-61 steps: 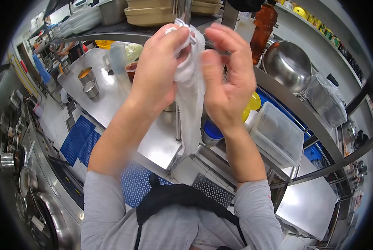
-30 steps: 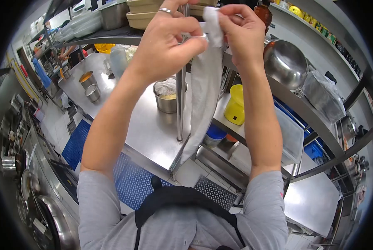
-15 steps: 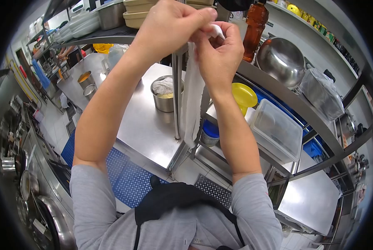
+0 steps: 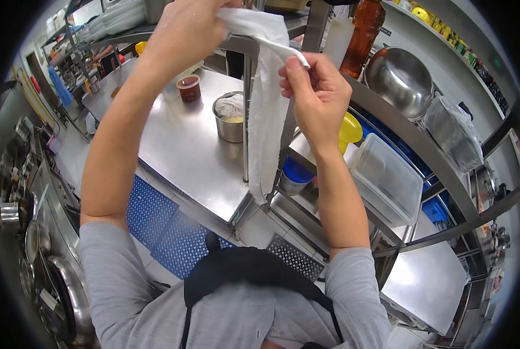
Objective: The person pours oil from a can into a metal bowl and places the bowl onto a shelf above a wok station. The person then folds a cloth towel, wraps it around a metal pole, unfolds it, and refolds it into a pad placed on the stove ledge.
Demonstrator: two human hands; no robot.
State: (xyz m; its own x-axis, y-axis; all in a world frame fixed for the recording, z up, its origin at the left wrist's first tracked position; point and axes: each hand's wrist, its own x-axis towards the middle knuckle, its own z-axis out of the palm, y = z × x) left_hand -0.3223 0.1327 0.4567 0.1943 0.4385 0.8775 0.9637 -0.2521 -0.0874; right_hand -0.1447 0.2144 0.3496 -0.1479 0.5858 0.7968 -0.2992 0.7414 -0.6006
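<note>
A white cloth (image 4: 257,23) is stretched between my two raised hands. My left hand (image 4: 193,29) grips one end of it at the top edge of the view, where its fingertips are partly hidden. The cloth's other edge is pinched between the thumb and fingers of my right hand (image 4: 321,87), lower and to the right. Below, a long white strip of fabric (image 4: 265,128) hangs beside the shelf post. Behind it on the steel table (image 4: 184,151) stand a metal pot (image 4: 231,131) with a whitish bundle inside and a small tub of dark red-brown content (image 4: 188,88).
At the right, a shelf holds a bottle of amber liquid (image 4: 361,38), a steel bowl (image 4: 398,81) and a plastic-wrapped container (image 4: 453,131). Lower down is a clear plastic box (image 4: 386,177). Blue perforated mats (image 4: 181,244) cover the floor. Pans (image 4: 36,241) line the left side.
My hands have moved apart, left hand up and leftward, right hand slightly down and right. The cloth bunched between them is now spread out. The dark red-brown tub has come into view.
</note>
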